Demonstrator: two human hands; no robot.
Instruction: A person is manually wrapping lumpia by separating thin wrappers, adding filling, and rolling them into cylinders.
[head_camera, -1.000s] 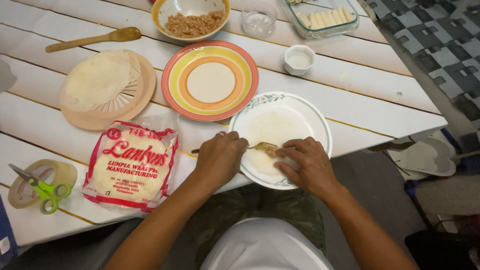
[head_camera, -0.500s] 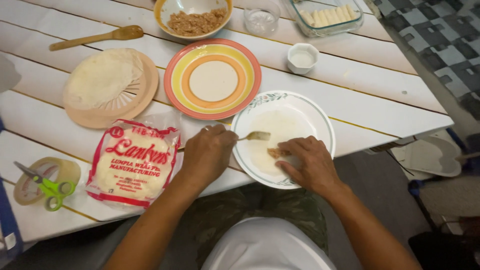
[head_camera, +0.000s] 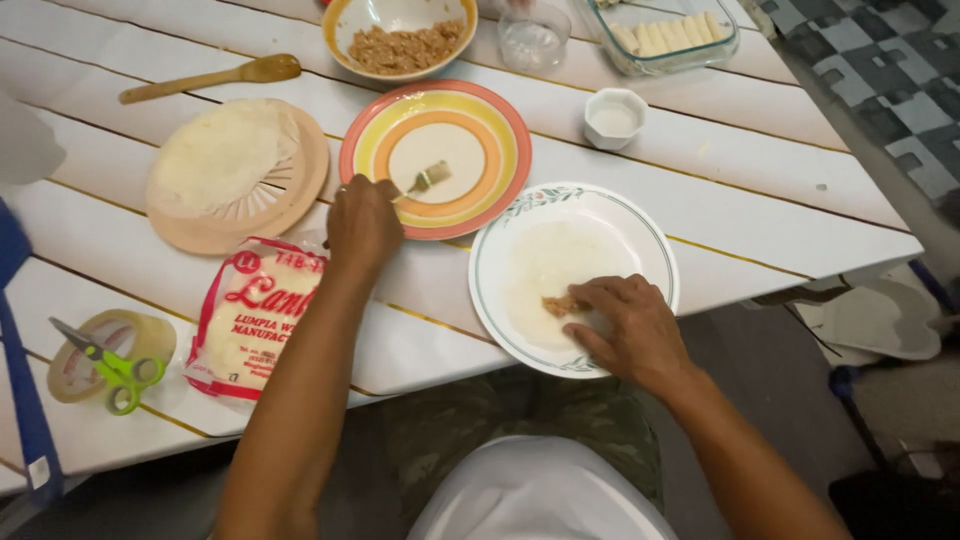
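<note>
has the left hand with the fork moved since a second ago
Yes. The left hand has carried the fork away from the white plate, up and to the left, so the fork's tip is now over the striped plate.

The glass dish (head_camera: 668, 35) (holding rolls) is cut off at top.

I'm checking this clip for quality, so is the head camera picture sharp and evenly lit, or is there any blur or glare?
Head view: fairly sharp, soft even light; white slatted wooden table bright without harsh glare; the fork in the left hand slightly soft; dark floor corner at lower right underexposed.
</note>
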